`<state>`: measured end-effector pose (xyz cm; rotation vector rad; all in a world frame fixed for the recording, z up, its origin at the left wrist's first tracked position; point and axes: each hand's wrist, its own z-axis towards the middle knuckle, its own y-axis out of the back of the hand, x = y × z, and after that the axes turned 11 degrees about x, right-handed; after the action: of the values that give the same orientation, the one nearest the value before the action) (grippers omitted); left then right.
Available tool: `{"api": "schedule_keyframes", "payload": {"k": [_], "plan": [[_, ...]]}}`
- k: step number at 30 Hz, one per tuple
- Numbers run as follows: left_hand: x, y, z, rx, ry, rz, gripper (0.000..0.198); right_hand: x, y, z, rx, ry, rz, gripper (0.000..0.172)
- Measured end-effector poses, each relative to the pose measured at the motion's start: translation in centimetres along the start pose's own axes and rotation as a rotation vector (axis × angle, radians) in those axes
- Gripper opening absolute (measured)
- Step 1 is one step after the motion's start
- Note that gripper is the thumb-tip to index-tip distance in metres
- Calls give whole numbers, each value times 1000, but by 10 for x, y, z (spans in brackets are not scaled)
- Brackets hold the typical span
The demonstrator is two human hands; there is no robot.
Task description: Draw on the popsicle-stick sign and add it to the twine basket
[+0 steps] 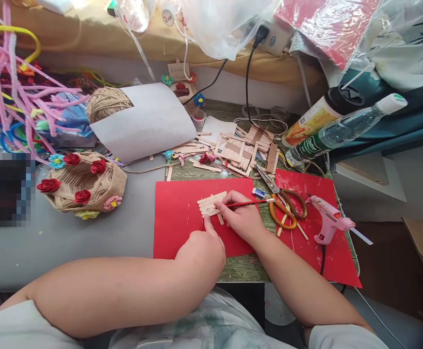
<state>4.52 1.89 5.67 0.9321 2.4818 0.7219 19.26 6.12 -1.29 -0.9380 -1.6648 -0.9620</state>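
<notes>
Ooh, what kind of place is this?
It looks like a craft corner, maybe in someone's home: there's a pink glue gun, a ball of twine and a pile of wooden sticks.

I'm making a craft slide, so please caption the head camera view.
Right hand holds a pencil to a row of craft sticks on a red sheet; left hand touches their near edge.

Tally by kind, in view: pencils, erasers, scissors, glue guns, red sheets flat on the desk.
Pencil: 1
Eraser: 1
Scissors: 1
Glue gun: 1
Red sheets: 2
Total: 6
</notes>
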Motion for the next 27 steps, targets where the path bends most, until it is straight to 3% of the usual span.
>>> {"api": "schedule_keyframes", "payload": {"k": [3, 12, 27], "plan": [[0, 9, -4, 77, -5, 117, 74, -2, 0, 1, -10, 8, -19, 33], [2, 16, -11, 99, -14, 234, 67, -1, 0, 0, 6, 22, -95, 28], [2, 6, -3, 5, -1, 198, 61, 0, 0, 2, 20, 8, -93, 28]]}}
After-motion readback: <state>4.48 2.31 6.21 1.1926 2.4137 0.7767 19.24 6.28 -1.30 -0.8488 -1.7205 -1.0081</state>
